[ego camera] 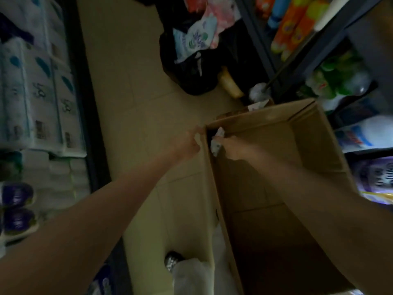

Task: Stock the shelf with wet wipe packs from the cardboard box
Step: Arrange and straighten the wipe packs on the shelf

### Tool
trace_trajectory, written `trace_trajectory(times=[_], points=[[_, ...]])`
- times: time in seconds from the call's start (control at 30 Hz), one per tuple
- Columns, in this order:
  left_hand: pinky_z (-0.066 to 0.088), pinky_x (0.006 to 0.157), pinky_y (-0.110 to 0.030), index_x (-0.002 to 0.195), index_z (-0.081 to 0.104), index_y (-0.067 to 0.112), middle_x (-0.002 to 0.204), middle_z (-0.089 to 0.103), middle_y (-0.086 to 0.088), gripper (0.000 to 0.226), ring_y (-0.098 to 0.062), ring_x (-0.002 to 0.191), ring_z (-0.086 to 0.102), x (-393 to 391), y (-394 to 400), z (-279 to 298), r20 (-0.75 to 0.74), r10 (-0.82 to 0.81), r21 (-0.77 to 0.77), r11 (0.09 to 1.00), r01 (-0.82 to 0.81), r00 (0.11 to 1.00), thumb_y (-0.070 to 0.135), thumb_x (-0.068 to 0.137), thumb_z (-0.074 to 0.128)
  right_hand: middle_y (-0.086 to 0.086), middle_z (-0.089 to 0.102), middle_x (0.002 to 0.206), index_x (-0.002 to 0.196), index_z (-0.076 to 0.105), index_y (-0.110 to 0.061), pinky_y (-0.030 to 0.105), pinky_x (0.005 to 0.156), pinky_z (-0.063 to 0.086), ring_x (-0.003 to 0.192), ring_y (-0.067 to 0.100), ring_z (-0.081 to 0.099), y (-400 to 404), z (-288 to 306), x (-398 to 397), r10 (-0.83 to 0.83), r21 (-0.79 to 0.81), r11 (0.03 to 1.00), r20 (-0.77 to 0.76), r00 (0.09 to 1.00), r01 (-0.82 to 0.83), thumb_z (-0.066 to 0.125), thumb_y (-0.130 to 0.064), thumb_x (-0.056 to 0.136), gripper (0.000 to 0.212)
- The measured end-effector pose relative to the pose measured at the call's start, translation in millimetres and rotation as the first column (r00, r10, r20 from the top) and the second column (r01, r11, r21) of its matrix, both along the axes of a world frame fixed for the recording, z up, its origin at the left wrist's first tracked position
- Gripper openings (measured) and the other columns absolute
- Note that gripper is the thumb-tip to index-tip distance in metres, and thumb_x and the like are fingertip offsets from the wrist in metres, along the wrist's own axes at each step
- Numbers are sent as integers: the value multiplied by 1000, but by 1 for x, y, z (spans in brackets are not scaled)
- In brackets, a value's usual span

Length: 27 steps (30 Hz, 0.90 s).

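A large open cardboard box (302, 133) stands on the tiled floor at the right, and its inside looks mostly dark. My left hand (188, 143) grips the box's left wall at its far corner from outside. My right hand (236, 149) reaches inside the box at that same corner and closes on a white wet wipe pack (217, 140). The shelf on the left (85, 107) carries white and blue packs (32, 99) in stacked rows.
A black bag (191, 77) holding pastel packs lies on the floor ahead. A dark shelf unit (297, 60) at the right holds orange spray cans and green bottles. A white plastic bag (191, 275) lies beside the box near me.
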<state>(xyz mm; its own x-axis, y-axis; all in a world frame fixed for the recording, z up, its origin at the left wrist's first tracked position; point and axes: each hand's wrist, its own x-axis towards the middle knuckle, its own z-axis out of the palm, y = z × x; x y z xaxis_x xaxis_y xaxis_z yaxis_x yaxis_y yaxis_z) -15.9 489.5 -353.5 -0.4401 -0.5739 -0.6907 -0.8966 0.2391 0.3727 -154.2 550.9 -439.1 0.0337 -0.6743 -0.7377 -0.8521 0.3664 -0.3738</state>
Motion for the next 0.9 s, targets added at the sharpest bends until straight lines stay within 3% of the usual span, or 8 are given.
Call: trace_trajectory(times=[0.13, 0.23, 0.33, 0.4, 0.53, 0.67, 0.77, 0.9], points=[[46, 65, -25, 130, 42, 20, 105, 62, -11, 47, -23, 93, 59, 1, -2, -14, 8, 73, 44, 996, -73, 997, -2, 88, 43, 14, 48, 134, 129, 47, -12, 37, 97, 39, 115, 29, 49, -5, -18, -1, -17, -10, 1000, -1, 1000, 17, 47, -30, 94, 40], [48, 78, -30, 131, 42, 18, 111, 63, -15, 47, -27, 100, 60, 3, 3, -7, -9, 60, 62, 996, -59, 998, -2, 88, 43, 16, 47, 137, 134, 43, -1, 29, 98, 35, 125, 31, 45, 6, -1, -7, -90, -8, 996, -26, 996, 90, 40, -18, 98, 40], [43, 59, -19, 134, 40, 17, 103, 61, -14, 48, -25, 92, 58, 3, 3, 10, -35, 22, 64, 998, -20, 999, -3, 89, 41, 19, 63, 109, 99, 63, 1, 33, 82, 45, 107, 32, 58, 13, 19, -17, -222, -54, 974, -61, 973, 219, 50, -20, 93, 25], [39, 54, -19, 135, 39, 17, 100, 59, -13, 49, -24, 90, 57, 3, 0, 25, -62, 9, 34, 999, -6, 998, -2, 90, 41, 14, 64, 95, 80, 63, -7, 34, 77, 49, 96, 29, 62, 3, 37, -22, -267, -102, 961, -105, 958, 257, 59, -20, 89, 16], [40, 61, -22, 133, 40, 12, 104, 62, -16, 45, -24, 92, 57, 7, -1, 57, -127, 28, -12, 999, -30, 992, 0, 90, 42, 15, 53, 127, 122, 53, 0, 33, 94, 43, 118, 29, 51, -5, 69, -29, -266, -49, 964, -216, 940, 261, 51, -18, 94, 33], [46, 83, -33, 130, 44, 11, 116, 61, -16, 39, -30, 107, 58, 15, 9, 54, -149, -7, -68, 998, -3, 989, 5, 91, 44, 15, 59, 120, 116, 58, -1, 27, 72, 47, 108, 28, 58, 26, 42, -20, -213, 43, 974, -175, 961, 223, 67, -11, 81, 38], [45, 85, -32, 126, 48, 10, 116, 60, -13, 35, -29, 105, 58, 15, 23, 26, -130, -109, -146, 985, 90, 985, 5, 91, 43, 11, 50, 128, 127, 50, -7, 33, 92, 45, 117, 29, 51, 39, -2, -19, -247, -77, 968, -104, 963, 240, 69, -11, 78, 53], [47, 89, -41, 126, 48, 10, 124, 51, -13, 36, -32, 105, 58, -1, 26, -16, -149, -256, -217, 951, 221, 955, 6, 90, 43, 11, 45, 136, 134, 44, -8, 35, 102, 42, 120, 26, 48, 35, -71, -29, -314, -104, 944, -1, 949, 312, 69, -13, 79, 61]])
